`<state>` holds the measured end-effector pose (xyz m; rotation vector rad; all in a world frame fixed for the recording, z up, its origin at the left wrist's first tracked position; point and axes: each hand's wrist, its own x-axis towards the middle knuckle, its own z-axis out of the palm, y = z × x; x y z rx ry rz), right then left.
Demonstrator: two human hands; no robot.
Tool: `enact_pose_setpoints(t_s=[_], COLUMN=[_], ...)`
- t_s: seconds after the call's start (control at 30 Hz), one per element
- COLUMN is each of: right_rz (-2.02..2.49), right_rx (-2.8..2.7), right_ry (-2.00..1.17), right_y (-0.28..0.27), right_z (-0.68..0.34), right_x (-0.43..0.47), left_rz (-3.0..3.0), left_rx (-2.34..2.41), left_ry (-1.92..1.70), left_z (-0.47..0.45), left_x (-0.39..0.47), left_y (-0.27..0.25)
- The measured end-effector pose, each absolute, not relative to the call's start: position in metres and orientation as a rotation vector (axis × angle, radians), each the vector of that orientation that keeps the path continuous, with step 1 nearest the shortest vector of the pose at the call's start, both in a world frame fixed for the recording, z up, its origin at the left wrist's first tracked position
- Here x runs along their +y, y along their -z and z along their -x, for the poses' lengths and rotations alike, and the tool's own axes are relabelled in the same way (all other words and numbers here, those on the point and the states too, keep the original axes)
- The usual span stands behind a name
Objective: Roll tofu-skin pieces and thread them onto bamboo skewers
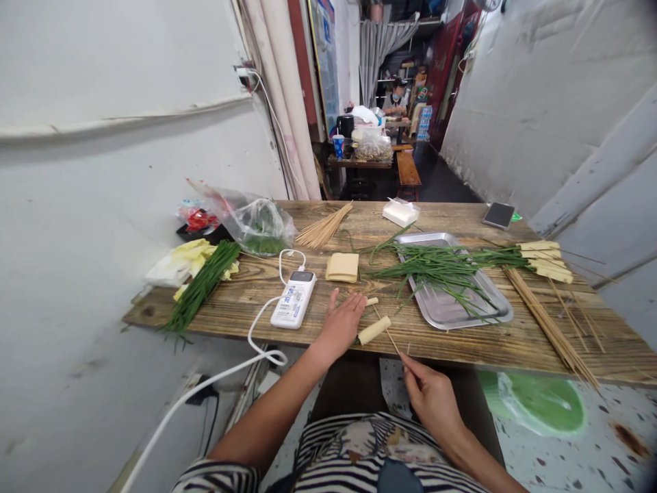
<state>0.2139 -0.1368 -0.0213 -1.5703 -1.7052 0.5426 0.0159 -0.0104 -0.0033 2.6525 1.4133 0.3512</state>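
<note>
My left hand (341, 318) lies nearly flat on the wooden table (359, 229), fingers stretched out. Its fingertips are beside a small pale roll (372, 301), perhaps touching it; chives may be under the palm, but I cannot tell. Pinched in my right hand (431, 394) is a thin bamboo skewer (393, 340). The skewer runs up to a larger roll of tofu skin (375, 331) and appears to pass through it. Just beyond my left hand rests a stack of square tofu sheets (342, 267). Loose chives (436, 267) spread across a metal tray (465, 323) on the right.
Finished skewered rolls (547, 260) and bamboo skewers (551, 325) lie at right. A power bank (294, 299) with a white cable, a chive bundle (205, 284) and a plastic bag (261, 226) occupy the left. Farther back are more skewers (326, 226), tissues (401, 212) and a phone (498, 215).
</note>
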Motion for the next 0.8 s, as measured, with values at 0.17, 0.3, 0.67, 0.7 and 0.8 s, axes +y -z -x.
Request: enact_pose_setpoints(t_s=[0.17,0.3,0.67,0.7,0.8], right_rz=[1.551,1.535,1.489,1.491,1.497], right_rx=[-1.709,-1.728,-1.787,-1.79,-1.795], right_ry=[-0.51,-0.472,-0.324,-0.316,-0.297], right_y=[0.0248,0.0255,0.0285,0.0292,0.0309], right_z=[-0.2137,-0.2126,-0.2097,-0.2094,-0.2076], right_x=[-0.1383,-0.1387,-0.1356,-0.1352,-0.134], left_rz=[-2.636,-2.651,-2.658,-2.659,-2.674], left_rx=[1.42,1.418,1.408,1.403,1.383], left_ry=[-0.341,-0.341,-0.396,-0.399,-0.4], left_z=[-0.0165,-0.016,-0.0149,-0.0146,-0.0139], left_x=[-0.0108,-0.0106,-0.0066,-0.0063,-0.0048], left_y=[0.0015,0.0012,0.0044,0.0044,0.0049])
